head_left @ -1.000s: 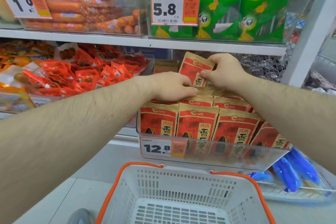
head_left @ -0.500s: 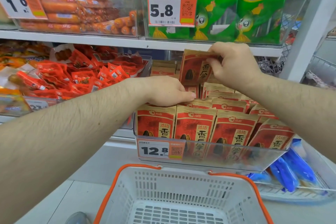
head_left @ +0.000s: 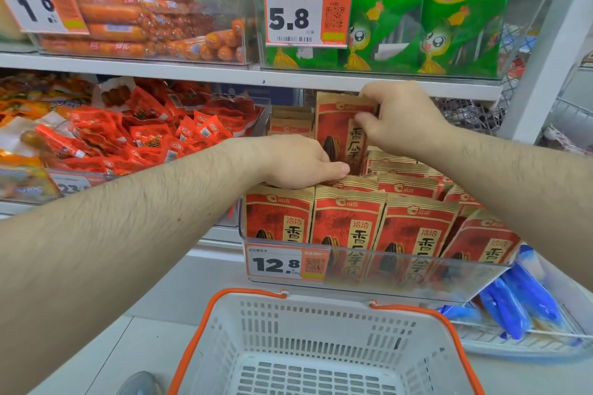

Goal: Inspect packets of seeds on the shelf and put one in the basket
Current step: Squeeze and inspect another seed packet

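Nearest the camera, a white basket with orange handles sits below the shelf; above it a clear bin of red seed packets carries a tag reading 12.8; the left hand rests with curled fingers on the packets; the right hand pinches one seed packet upright above the rows; farther up, a tag reads 5.8.

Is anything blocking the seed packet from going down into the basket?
The right hand holds the raised seed packet above the clear bin. The left hand and the front row of packets sit below it; past the bin's front, the basket is open.
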A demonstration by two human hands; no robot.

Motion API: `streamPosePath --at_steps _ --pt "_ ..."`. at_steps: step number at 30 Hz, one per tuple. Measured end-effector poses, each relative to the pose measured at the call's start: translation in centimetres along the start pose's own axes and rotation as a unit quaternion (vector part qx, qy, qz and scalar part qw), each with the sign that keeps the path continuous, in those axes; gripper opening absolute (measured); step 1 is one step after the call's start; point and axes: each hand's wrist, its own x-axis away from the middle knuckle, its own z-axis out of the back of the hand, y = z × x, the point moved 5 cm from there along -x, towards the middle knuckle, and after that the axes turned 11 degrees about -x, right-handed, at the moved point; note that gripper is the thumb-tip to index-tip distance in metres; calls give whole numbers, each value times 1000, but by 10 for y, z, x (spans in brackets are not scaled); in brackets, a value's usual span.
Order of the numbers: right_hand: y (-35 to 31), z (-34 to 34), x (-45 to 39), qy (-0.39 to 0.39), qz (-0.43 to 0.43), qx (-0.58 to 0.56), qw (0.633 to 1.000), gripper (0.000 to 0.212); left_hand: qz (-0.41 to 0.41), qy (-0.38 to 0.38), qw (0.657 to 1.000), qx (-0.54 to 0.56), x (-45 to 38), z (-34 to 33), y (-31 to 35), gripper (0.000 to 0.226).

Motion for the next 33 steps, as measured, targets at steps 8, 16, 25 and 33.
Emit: streamPosePath --at_steps 8,16,25,33 --pt "6 -45 -9 -230 -57 114 965 22 -1 -6 1000 -8 0 -1 1 53" --pt "-3 -60 -20 -295 -79 115 945 36 1 -9 1000 4 2 -1 1 53" --pt "-7 -61 -19 -329 -83 107 934 29 1 -15 1000 6 3 -1 0 49" --pt "-3 -56 -25 -221 -24 203 954 23 8 -19 1000 24 6 0 2 57"
